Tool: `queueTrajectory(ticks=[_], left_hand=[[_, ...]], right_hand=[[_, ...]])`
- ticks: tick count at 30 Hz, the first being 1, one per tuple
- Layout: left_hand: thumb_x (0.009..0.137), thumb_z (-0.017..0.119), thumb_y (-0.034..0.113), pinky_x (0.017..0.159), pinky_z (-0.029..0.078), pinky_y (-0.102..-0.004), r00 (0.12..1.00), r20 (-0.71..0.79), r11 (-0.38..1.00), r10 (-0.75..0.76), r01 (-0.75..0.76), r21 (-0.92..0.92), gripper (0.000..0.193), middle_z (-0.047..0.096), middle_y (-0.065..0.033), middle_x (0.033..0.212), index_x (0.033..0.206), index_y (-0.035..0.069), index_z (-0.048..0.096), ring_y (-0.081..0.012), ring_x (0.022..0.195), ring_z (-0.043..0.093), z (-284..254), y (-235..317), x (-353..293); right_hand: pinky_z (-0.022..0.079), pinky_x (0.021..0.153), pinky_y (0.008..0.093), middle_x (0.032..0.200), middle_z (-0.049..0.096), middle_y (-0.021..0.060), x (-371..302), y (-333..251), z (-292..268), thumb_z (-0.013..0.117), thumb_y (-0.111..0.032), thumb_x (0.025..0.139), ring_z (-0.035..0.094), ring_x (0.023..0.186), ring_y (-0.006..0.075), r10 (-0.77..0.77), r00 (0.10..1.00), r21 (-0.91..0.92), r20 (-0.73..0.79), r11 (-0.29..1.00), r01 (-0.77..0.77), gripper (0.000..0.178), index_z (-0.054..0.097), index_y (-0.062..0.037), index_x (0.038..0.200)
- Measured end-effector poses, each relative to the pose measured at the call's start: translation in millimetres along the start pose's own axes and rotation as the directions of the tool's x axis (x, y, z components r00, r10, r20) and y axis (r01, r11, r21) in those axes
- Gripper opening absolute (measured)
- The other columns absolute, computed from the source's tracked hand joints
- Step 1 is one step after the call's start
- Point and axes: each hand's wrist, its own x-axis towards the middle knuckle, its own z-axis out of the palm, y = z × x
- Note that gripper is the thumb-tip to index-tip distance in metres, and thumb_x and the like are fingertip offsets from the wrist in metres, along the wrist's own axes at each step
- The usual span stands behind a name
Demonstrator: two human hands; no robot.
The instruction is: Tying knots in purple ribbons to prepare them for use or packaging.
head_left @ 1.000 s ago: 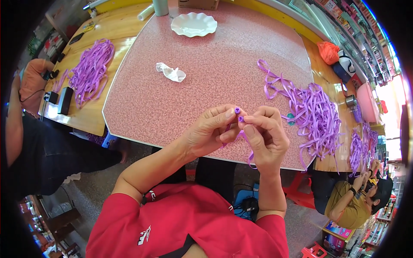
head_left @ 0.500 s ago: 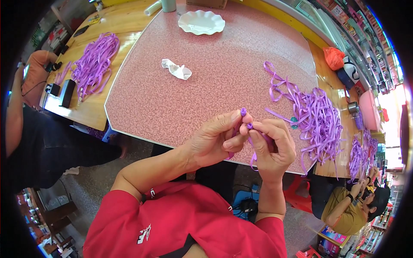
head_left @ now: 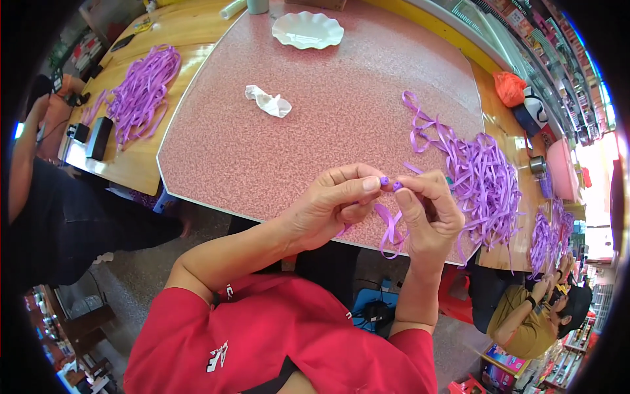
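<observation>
Over the near edge of a speckled pink tabletop (head_left: 328,118), my two hands are close together with their fingertips almost meeting. Thumb and finger of my left hand (head_left: 338,200) pinch the end of a purple ribbon (head_left: 392,230), where a small rolled purple tip (head_left: 384,180) sticks up. My right hand (head_left: 430,213) pinches a second rolled purple tip (head_left: 398,186) right beside it. Between and below the hands the ribbon hangs in a loose loop. A big tangled heap of purple ribbons (head_left: 485,180) lies to the right of my right hand.
A crumpled white tissue (head_left: 269,102) and a scalloped white plate (head_left: 307,30) lie farther back. On the wooden table (head_left: 190,33) at left is another purple ribbon pile (head_left: 144,85). One person (head_left: 79,210) is at left; another (head_left: 525,315) handles ribbons at right.
Both hands have shifted slightly right, and the two rolled tips now sit closer to level. The ribbon loop below hangs more in view between the hands.
</observation>
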Motion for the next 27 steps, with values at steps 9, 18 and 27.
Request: queueTrajectory(ticks=[9, 18, 27], left_hand=[[0.093, 0.067, 0.014, 0.056, 0.031, -0.0195, 0.997, -0.001, 0.983, 0.076, -0.074, 0.168, 0.015, 0.053, 0.0054, 0.078, 0.105, 0.005, 0.064, -0.003, 0.064, 0.038, -6, 1, 3], [0.092, 0.068, 0.014, 0.055, 0.029, -0.0201, 0.996, -0.014, 0.943, 0.089, -0.08, 0.324, 0.015, 0.054, 0.0059, 0.081, 0.103, 0.005, 0.064, -0.0025, 0.064, 0.038, 3, 4, 0], [0.093, 0.068, 0.015, 0.064, 0.04, -0.0195, 0.993, 0.036, 0.922, 0.111, -0.117, 0.37, 0.013, 0.06, 0.0029, 0.091, 0.101, 0.005, 0.065, -0.0029, 0.078, 0.051, 3, 5, 0]], right_hand=[[0.035, 0.063, 0.0207, 0.082, 0.056, 0.0006, 8, -4, -5, 0.072, -0.004, 0.087, 0.049, 0.073, 0.0069, 0.016, 0.993, -0.091, 0.115, 0.996, -0.005, 0.012, 0.071, 0.0017, 0.097], [0.038, 0.064, 0.0213, 0.086, 0.06, 0.0032, 7, -2, -5, 0.07, -0.01, 0.091, 0.052, 0.076, 0.0078, 0.062, 0.993, -0.067, 0.101, 0.996, -0.056, 0.012, 0.068, 0.0021, 0.094], [0.042, 0.065, 0.0235, 0.087, 0.064, 0.0061, 9, -6, -12, 0.073, -0.006, 0.087, 0.056, 0.076, 0.0114, -0.028, 0.984, -0.168, 0.174, 0.984, 0.057, 0.01, 0.069, 0.0016, 0.092]])
